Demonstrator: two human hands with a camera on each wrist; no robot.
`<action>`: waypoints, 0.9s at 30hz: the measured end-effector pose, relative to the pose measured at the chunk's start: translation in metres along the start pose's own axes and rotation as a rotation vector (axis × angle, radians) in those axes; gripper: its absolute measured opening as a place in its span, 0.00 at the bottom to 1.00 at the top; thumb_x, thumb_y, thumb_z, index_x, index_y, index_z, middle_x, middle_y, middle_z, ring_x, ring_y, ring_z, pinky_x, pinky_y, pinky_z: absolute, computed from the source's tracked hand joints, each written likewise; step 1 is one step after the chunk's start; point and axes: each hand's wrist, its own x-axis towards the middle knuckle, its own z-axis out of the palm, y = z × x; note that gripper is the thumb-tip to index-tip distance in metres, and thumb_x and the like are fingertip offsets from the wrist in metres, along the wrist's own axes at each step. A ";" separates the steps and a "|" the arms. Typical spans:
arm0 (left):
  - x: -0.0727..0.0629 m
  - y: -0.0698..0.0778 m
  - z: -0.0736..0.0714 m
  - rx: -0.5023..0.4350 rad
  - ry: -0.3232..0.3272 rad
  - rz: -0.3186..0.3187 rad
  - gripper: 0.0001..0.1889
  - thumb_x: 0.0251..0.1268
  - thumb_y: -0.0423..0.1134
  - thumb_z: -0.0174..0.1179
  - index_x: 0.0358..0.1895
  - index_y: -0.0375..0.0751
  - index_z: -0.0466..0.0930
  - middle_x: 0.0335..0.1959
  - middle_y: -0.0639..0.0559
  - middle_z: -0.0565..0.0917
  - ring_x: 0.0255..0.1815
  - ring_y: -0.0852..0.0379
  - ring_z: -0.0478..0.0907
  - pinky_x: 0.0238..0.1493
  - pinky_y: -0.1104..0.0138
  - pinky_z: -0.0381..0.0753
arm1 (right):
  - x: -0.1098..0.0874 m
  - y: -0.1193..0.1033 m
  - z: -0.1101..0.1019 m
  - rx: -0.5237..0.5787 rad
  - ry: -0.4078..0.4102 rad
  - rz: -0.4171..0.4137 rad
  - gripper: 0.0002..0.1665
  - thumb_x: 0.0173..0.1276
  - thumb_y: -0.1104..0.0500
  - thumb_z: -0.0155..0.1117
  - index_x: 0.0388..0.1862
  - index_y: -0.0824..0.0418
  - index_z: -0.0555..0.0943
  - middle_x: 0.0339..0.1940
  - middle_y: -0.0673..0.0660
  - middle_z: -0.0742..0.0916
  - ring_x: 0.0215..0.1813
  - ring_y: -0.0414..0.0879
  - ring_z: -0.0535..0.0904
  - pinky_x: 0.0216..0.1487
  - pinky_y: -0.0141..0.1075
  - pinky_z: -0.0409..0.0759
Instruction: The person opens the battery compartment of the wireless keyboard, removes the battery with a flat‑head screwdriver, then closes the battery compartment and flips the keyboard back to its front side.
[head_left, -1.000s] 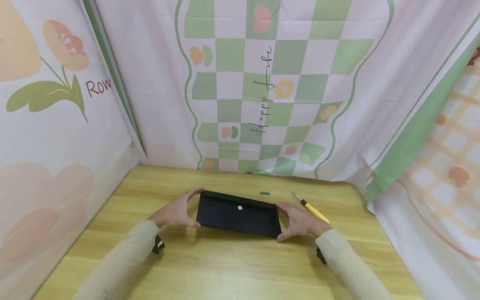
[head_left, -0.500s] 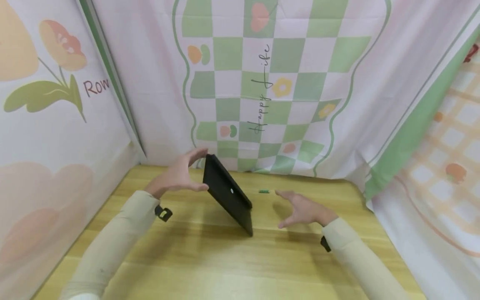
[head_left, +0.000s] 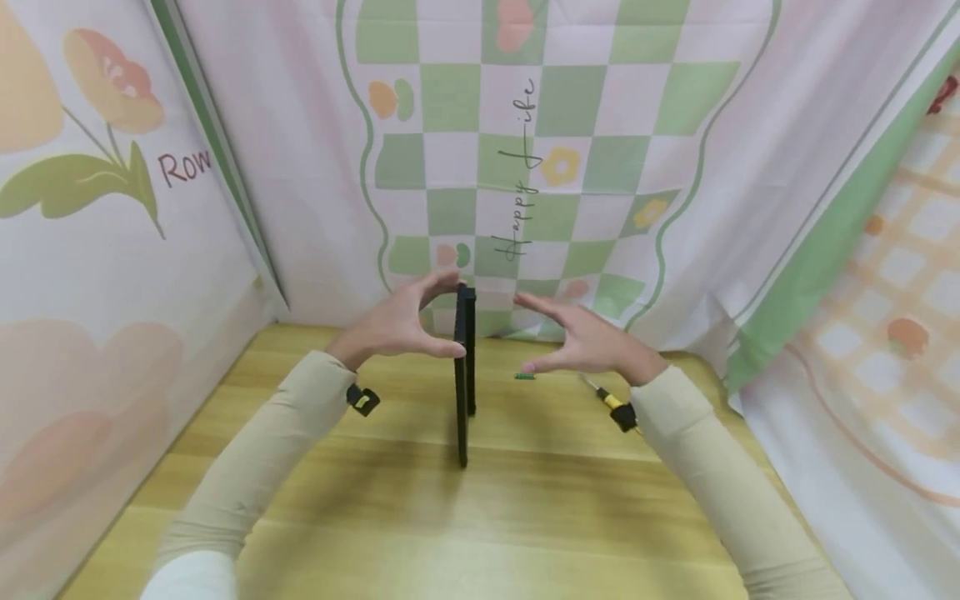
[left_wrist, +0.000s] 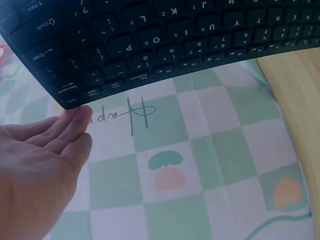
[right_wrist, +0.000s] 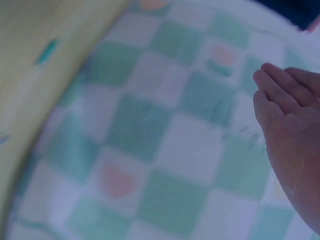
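Observation:
A thin black keyboard [head_left: 462, 400] stands on its short end on the table, seen almost edge-on in the head view. Its keys face my left side; the left wrist view shows the lettered keyboard [left_wrist: 165, 40] close up. My left hand [head_left: 401, 321] holds its upper end between thumb and fingers. To the right of the keyboard and apart from it, my right hand [head_left: 585, 337] is raised with thumb and fingers spread, holding nothing. Below the right thumb lies a small green cylinder [head_left: 525, 377], like a battery. In the right wrist view, the keyboard's dark corner [right_wrist: 295, 10] is blurred.
A screwdriver [head_left: 611, 400] with a yellow and black handle lies on the wooden table [head_left: 375, 517], partly hidden behind the right wrist. Printed curtains [head_left: 510, 167] hang at the back and both sides of the table.
The keyboard, first held low by both hands with its back showing, has been turned upright by the left hand. The right hand let go, then rose and moved left toward it.

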 end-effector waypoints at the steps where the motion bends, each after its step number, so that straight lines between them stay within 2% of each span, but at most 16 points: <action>1: 0.001 0.000 0.001 -0.007 0.003 0.010 0.63 0.52 0.49 0.82 0.87 0.44 0.48 0.86 0.43 0.59 0.87 0.46 0.56 0.89 0.52 0.52 | 0.006 -0.009 -0.003 0.010 0.005 -0.009 0.66 0.60 0.36 0.80 0.89 0.46 0.52 0.88 0.54 0.62 0.87 0.59 0.58 0.83 0.67 0.59; 3: 0.002 -0.001 0.004 -0.018 0.006 0.028 0.63 0.52 0.48 0.82 0.87 0.42 0.47 0.86 0.42 0.58 0.88 0.46 0.55 0.89 0.52 0.50 | 0.017 -0.026 -0.004 0.021 0.013 -0.031 0.67 0.60 0.36 0.80 0.89 0.45 0.51 0.89 0.53 0.61 0.88 0.57 0.57 0.84 0.66 0.59; 7: 0.003 -0.005 0.010 -0.019 0.012 0.049 0.64 0.52 0.50 0.83 0.87 0.43 0.47 0.87 0.47 0.58 0.88 0.49 0.55 0.89 0.53 0.51 | 0.032 -0.049 0.001 0.006 0.017 -0.037 0.70 0.58 0.32 0.79 0.90 0.46 0.49 0.89 0.53 0.58 0.88 0.55 0.55 0.85 0.63 0.60; 10: 0.002 -0.009 0.016 -0.014 0.014 0.063 0.64 0.51 0.52 0.83 0.87 0.45 0.49 0.86 0.50 0.60 0.88 0.50 0.55 0.89 0.53 0.52 | 0.038 -0.054 0.004 -0.012 0.022 -0.030 0.74 0.57 0.29 0.79 0.90 0.49 0.47 0.90 0.54 0.58 0.89 0.56 0.55 0.85 0.63 0.59; 14: -0.001 -0.018 0.024 -0.017 0.000 0.076 0.64 0.51 0.52 0.84 0.86 0.42 0.49 0.86 0.47 0.61 0.88 0.48 0.55 0.89 0.50 0.51 | 0.038 -0.054 0.005 -0.029 0.034 -0.029 0.75 0.56 0.30 0.80 0.89 0.55 0.49 0.89 0.58 0.59 0.88 0.59 0.56 0.85 0.63 0.60; 20: -0.007 -0.039 0.038 -0.010 -0.057 0.051 0.66 0.50 0.50 0.84 0.87 0.41 0.46 0.86 0.44 0.60 0.87 0.44 0.55 0.88 0.45 0.52 | 0.025 -0.046 -0.005 -0.028 0.042 0.013 0.74 0.54 0.34 0.83 0.89 0.57 0.51 0.88 0.60 0.61 0.87 0.61 0.59 0.84 0.63 0.62; 23: -0.012 -0.055 0.049 0.043 -0.093 0.011 0.67 0.48 0.53 0.84 0.87 0.41 0.47 0.86 0.45 0.60 0.87 0.44 0.56 0.87 0.45 0.53 | 0.011 -0.036 -0.012 -0.035 0.033 0.047 0.76 0.53 0.35 0.84 0.89 0.57 0.50 0.88 0.61 0.60 0.86 0.63 0.59 0.84 0.65 0.61; 27: -0.020 -0.078 0.065 0.122 -0.167 -0.056 0.69 0.46 0.57 0.84 0.86 0.39 0.46 0.86 0.44 0.59 0.86 0.43 0.57 0.87 0.46 0.54 | -0.014 -0.015 -0.021 -0.098 0.009 0.080 0.79 0.51 0.35 0.84 0.89 0.60 0.47 0.88 0.65 0.59 0.86 0.68 0.56 0.81 0.72 0.57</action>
